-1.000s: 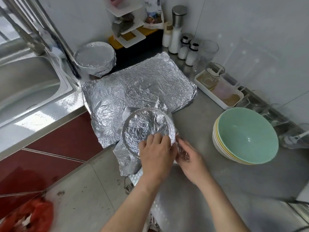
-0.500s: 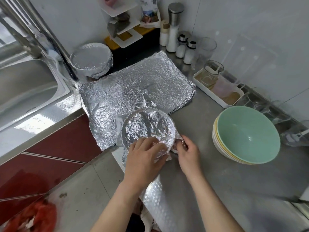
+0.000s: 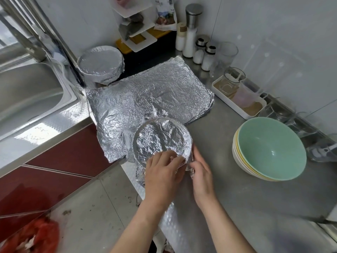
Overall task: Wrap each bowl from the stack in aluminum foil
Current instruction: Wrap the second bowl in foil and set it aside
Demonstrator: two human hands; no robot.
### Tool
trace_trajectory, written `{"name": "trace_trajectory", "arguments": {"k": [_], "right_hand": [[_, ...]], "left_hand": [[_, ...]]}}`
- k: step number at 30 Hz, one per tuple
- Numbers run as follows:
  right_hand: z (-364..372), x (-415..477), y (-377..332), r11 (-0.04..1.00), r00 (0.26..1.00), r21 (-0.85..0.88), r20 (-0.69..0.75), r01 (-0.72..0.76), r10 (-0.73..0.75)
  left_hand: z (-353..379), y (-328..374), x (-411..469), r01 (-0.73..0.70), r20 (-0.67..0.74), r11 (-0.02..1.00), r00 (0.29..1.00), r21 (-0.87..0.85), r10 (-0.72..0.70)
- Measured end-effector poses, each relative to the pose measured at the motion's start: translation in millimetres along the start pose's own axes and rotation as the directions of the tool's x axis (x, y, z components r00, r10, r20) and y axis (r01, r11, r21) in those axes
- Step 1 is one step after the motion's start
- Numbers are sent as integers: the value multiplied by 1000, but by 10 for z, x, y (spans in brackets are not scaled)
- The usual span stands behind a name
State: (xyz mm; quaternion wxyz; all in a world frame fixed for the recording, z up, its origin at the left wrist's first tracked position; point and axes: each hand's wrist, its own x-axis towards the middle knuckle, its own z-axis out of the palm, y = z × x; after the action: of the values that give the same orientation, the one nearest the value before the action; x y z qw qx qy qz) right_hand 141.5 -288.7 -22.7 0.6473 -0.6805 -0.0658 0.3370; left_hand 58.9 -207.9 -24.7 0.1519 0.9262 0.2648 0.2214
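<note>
A bowl covered in crinkled foil (image 3: pixel 160 137) sits at the counter's front edge, partly on a large flat sheet of aluminum foil (image 3: pixel 145 95). My left hand (image 3: pixel 162 172) lies over its near rim with fingers curled onto the foil. My right hand (image 3: pixel 200 172) presses the foil against the bowl's near right side. A stack of bare bowls, mint green on top (image 3: pixel 269 148), stands to the right. A foil-wrapped bowl (image 3: pixel 101 63) rests at the back left.
A steel sink (image 3: pixel 27 92) lies left. Spice shakers (image 3: pixel 202 52), a glass (image 3: pixel 228 52) and a white tray with cups (image 3: pixel 238 99) line the back wall. The counter edge drops to the floor near me. A red bag (image 3: pixel 31 236) lies on the floor.
My left hand has shifted left then back over the near rim, folding foil inward. My right hand moved closer against the bowl's side. The loose foil flap at the front has got smaller.
</note>
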Motion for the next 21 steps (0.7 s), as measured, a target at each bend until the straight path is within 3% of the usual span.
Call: {"name": "trace_trajectory", "arguments": {"k": [4,7,11,13,16,21], "right_hand": [[59,-10,-34,987,993,134,-66,-86,95],[77,29,-92,987,985,89,-95,-133,142],[11,185,-161,987,984,-35,-95,-157,153],[26,210,-177,982,984,-88,-72,-167,161],[121,178,-137,983,990,-126,-59,-134,127],[383,159,-44,989,970,-123,-239,-81,50]], "left_hand": [[-47,39,50,34,80,997,996,-71,-28],[-185,-40,133,68,24,988,998,-138,-66],[-365,-341,379,235,-61,970,969,-56,-238],[-390,-482,487,354,8,935,935,-17,-354],[-327,-553,561,418,115,904,906,-86,-408],[-220,-462,500,423,138,897,903,-131,-406]]}}
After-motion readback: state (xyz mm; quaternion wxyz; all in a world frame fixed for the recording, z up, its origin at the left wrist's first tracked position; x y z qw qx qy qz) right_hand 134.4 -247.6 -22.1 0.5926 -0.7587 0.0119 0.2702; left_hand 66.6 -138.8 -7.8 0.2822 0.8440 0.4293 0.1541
